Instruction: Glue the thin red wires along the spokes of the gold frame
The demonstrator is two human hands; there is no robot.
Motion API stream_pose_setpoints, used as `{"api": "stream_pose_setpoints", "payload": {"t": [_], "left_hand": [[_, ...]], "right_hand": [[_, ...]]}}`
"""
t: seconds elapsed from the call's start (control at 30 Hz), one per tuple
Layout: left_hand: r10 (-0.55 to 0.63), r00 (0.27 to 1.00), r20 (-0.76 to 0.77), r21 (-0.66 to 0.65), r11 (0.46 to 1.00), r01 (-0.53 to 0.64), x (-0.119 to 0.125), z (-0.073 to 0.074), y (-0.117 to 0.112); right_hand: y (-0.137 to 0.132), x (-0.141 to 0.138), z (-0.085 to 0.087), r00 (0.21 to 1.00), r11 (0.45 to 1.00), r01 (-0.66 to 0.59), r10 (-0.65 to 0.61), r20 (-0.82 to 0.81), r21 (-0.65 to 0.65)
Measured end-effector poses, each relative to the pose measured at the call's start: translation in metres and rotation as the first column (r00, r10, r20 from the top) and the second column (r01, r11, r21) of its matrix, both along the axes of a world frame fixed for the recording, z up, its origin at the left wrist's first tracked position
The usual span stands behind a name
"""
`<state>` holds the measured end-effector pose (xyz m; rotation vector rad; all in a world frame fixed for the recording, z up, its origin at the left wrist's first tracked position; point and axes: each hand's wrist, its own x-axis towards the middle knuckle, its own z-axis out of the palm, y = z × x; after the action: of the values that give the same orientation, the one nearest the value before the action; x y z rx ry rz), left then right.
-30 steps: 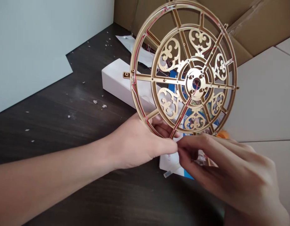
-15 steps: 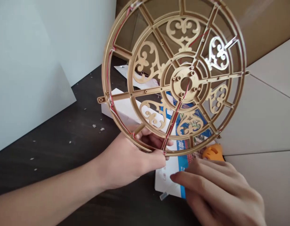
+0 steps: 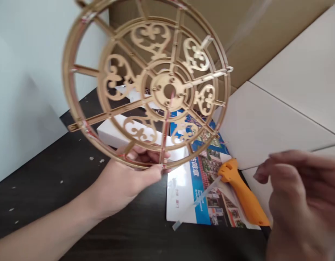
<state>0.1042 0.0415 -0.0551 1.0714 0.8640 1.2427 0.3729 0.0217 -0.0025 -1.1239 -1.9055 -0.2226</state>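
A round gold openwork frame [image 3: 109, 114] with spokes, scrolled ornaments and a hub with a hole is held up, tilted, in front of me. My left hand [image 3: 124, 179] is closed on its lower rim, thumb in front and fingers behind. A thin red wire [image 3: 165, 127] runs from the hub down one spoke and along parts of the rim. My right hand [image 3: 300, 199], blurred, is off to the right with loosely bent fingers and nothing visible in it. Nearest to it lies an orange glue gun [image 3: 245, 197] with a clear glue stick [image 3: 207, 192] sticking out.
Under the glue gun is a printed blue-and-white booklet [image 3: 173, 214] on the dark table [image 3: 124, 239]. Behind the frame lies a white box [image 3: 110, 128]. Small white scraps [image 3: 101, 161] dot the table at left. Pale panels [image 3: 287, 90] stand at the right and left, with brown cardboard behind.
The frame and my left hand have shifted left in view. My right hand has moved right, away from the booklet, uncovering the glue gun and its stick.
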Motion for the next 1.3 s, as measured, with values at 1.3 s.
{"api": "stream_pose_setpoints", "payload": {"t": [1.3], "left_hand": [[-0.010,1.000,0.019,-0.002,1.000,0.010,0.002,0.004,-0.003]], "right_hand": [[0.003,-0.049,-0.028,0.827,0.813,-0.446,0.215,-0.520,-0.375]]}}
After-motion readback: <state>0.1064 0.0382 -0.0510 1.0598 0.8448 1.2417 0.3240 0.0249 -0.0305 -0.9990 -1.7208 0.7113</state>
